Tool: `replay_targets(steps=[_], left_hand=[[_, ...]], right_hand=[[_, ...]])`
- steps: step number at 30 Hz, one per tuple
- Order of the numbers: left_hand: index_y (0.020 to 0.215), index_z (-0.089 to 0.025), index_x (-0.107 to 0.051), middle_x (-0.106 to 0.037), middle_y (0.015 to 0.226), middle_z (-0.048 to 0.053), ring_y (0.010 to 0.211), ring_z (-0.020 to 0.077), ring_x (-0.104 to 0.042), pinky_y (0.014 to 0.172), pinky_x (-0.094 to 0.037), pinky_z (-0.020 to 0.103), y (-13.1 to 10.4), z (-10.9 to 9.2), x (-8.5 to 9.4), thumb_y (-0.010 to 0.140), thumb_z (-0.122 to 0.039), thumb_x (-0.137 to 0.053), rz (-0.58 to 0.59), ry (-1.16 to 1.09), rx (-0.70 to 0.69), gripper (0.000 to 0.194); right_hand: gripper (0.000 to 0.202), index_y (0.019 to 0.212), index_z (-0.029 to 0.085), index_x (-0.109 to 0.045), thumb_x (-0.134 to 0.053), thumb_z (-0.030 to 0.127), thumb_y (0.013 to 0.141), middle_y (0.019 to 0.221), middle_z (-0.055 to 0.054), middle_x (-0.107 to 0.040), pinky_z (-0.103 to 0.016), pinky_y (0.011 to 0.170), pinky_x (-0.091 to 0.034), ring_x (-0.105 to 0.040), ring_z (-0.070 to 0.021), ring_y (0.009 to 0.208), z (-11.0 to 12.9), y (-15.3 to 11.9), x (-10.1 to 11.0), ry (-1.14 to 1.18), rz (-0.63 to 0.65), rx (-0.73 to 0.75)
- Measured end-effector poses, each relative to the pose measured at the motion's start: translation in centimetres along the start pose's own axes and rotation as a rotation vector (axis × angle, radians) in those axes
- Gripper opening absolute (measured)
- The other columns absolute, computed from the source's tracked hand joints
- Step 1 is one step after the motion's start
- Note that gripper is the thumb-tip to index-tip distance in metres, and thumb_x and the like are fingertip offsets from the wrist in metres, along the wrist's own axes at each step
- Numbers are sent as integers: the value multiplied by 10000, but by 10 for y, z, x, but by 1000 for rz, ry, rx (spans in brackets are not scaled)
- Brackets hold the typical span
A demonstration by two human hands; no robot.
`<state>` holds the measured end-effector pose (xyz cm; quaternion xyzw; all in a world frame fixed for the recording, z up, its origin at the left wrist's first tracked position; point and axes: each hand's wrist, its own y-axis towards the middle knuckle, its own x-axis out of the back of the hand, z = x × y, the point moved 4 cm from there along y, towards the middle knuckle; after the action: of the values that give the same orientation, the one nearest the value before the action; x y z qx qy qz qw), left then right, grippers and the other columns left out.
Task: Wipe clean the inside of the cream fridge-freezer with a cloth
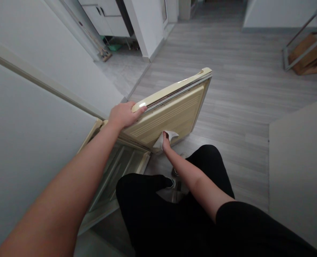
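Note:
A cream refrigerator door [174, 107] stands swung open, its ribbed inner panel facing me. My left hand [126, 115] is closed over the door's top edge near the hinge side, thumb on the inner face. Lower down, my right hand [166, 141] grips a white cloth [159, 142] against the bottom part of the inner panel; part of the cloth is hidden behind my fingers. Left of the door is the open lower compartment [121, 166] of the refrigerator, fronted by pale drawers and partly covered by my left forearm.
My bent knees [209, 160] are close to the door. A pale flat surface [299, 157] rises at the right. Further off are a metal frame with cardboard [308, 53], a white cabinet [105, 18] and a broom [103, 53]. Grey wood-look flooring [236, 78] spreads beyond the door.

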<state>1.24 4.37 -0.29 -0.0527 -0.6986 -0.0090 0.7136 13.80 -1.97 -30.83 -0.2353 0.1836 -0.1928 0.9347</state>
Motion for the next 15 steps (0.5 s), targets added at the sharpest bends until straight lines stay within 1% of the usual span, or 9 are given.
replay_targets(steps=[2, 5, 7, 9, 12, 13, 15], left_hand=[[1229, -202, -692, -734, 1152, 189, 1108, 416, -666, 871, -502, 462, 0, -1, 0, 903, -826, -236, 1, -2, 2, 839], [1232, -210, -690, -733, 1162, 180, 1117, 417, -663, 877, -505, 466, 1, -1, 0, 898, -831, -235, 4, -10, 13, 839], [1238, -215, -688, -733, 1168, 174, 1131, 419, -658, 888, -506, 469, 2, -1, 0, 895, -835, -233, 9, -10, 22, 842], [1238, -210, -689, -732, 1168, 176, 1143, 424, -654, 897, -506, 471, 2, 0, 0, 893, -833, -229, 16, -2, 28, 848], [1230, -207, -695, -735, 1155, 178, 1138, 426, -657, 897, -503, 464, 2, 1, 0, 893, -829, -222, 24, 17, 22, 851], [1226, -210, -698, -737, 1149, 176, 1131, 425, -660, 892, -503, 459, 2, 1, -1, 893, -828, -221, 25, 22, 20, 849], [1214, -216, -703, -741, 1134, 172, 1113, 424, -666, 874, -502, 450, 2, 2, -1, 891, -830, -216, 21, 29, 25, 848]], right_hand=[[511, 1348, 128, -638, -499, 464, 989, 1426, -135, -643, -375, 1259, -299, -538, -182, 1416, 26, 28, 23, 11, -67, 42], [527, 1384, 138, -617, -436, 477, 1024, 1417, -126, -651, -356, 1216, -377, -589, -155, 1356, 69, 70, 56, 52, -138, 104], [493, 1361, 153, -633, -416, 453, 1036, 1384, -104, -673, -342, 1184, -415, -625, -135, 1299, 93, 92, 76, 103, -154, 162], [428, 1315, 172, -660, -454, 414, 1028, 1336, -63, -697, -328, 1180, -414, -639, -109, 1258, 111, 107, 93, 116, -139, 207], [376, 1266, 180, -687, -537, 396, 997, 1248, -22, -725, -331, 1184, -405, -646, -97, 1219, 122, 115, 106, 104, -124, 208], [392, 1268, 170, -686, -524, 410, 1003, 1227, -25, -732, -340, 1175, -420, -654, -104, 1200, 124, 115, 106, 124, -116, 199], [463, 1277, 139, -681, -434, 447, 1035, 1181, -51, -747, -369, 1133, -472, -677, -133, 1152, 128, 114, 102, 188, -100, 197]])
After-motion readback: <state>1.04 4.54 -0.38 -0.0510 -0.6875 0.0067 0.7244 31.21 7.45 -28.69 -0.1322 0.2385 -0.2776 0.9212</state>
